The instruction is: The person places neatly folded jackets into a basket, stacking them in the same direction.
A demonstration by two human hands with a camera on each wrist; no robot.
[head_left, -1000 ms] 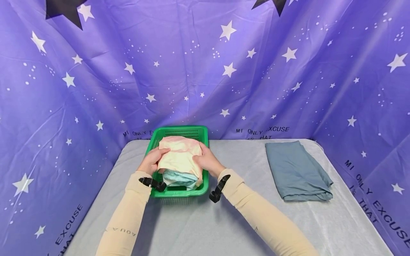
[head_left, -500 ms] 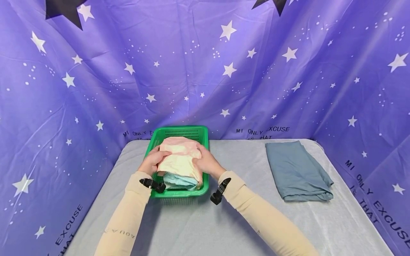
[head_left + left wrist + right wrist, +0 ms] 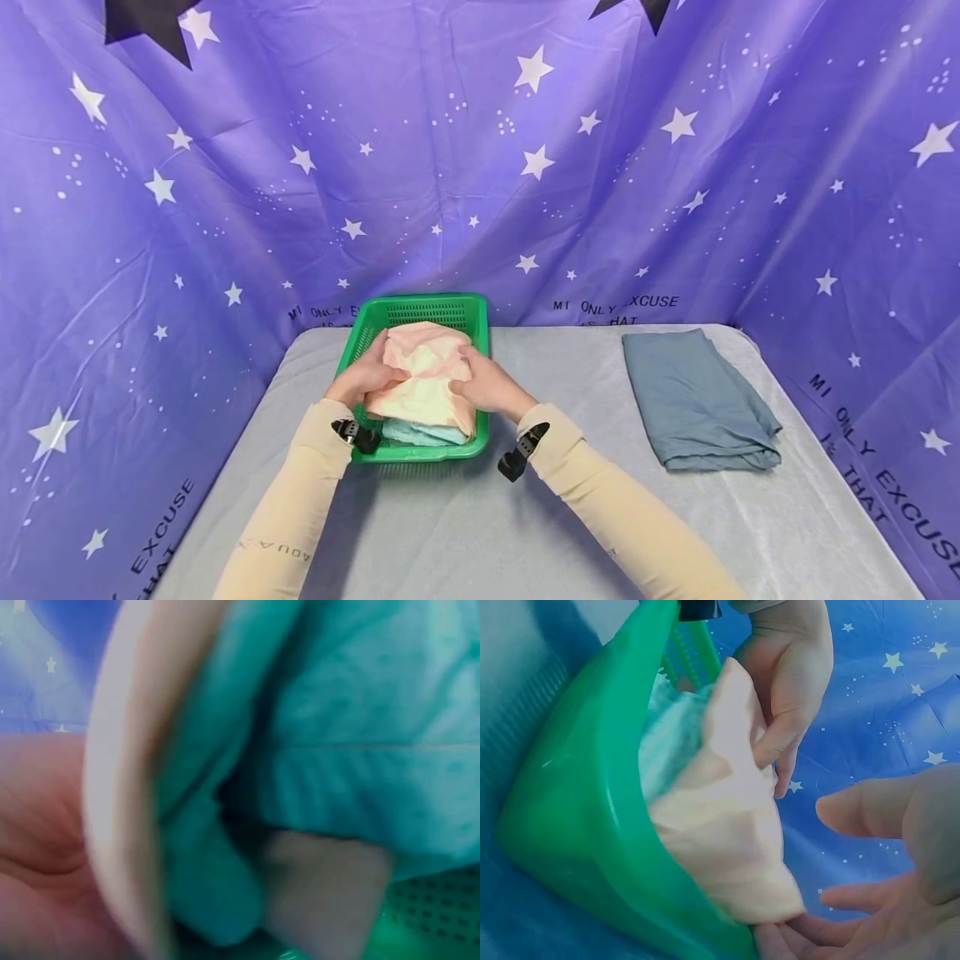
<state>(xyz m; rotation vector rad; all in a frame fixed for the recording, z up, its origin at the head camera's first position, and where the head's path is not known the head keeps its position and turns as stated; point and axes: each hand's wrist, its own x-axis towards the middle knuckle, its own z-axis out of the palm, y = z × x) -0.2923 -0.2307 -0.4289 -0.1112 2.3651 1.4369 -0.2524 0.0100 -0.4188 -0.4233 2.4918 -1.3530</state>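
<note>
Right of the green basket [image 3: 423, 454], the purple curtain [image 3: 465, 167] reads "MI ONLY EXCUSE", with "THAT" beneath; left of the basket, "EXCUSE" recurs. Upside-down print [image 3: 275, 551] on the left sleeve [image 3: 288, 496] is hard to read.

The person is wearing long cream sleeves, the left sleeve [image 3: 281, 500] bearing small dark lettering [image 3: 281, 550], too small for reading surely; the right sleeve [image 3: 630, 508] is showing a faint mark; each is ending in a wide cuff; black straps [image 3: 536, 435] are circling both wrists, each carrying a small, dark, blocky device [image 3: 512, 465]; left hand [image 3: 367, 375] and right hand [image 3: 487, 385] are going bare.
</note>
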